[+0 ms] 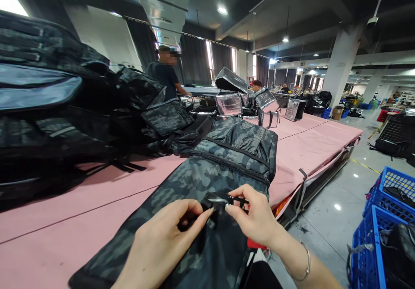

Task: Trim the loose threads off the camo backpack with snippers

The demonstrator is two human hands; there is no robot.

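A dark camouflage backpack [194, 176] lies stretched out on the pink-covered table in front of me. My right hand [253, 211] grips a small pair of thread snips [238, 201] with a dark handle. Their metal blades point left, over the bag's fabric. Close to the tips, my left hand [171, 228] pinches a black bit of the bag [207, 202] between thumb and fingers. Whether it is a strap or a loose thread I cannot make out. The two hands are a short gap apart.
Dark bags [48, 107] pile high on the left. Silver-lined bags [228, 103] stand farther back on the pink table [311, 138]. A person [165, 73] stands behind the pile. Blue crates [366, 237] holding black items are on the floor at right.
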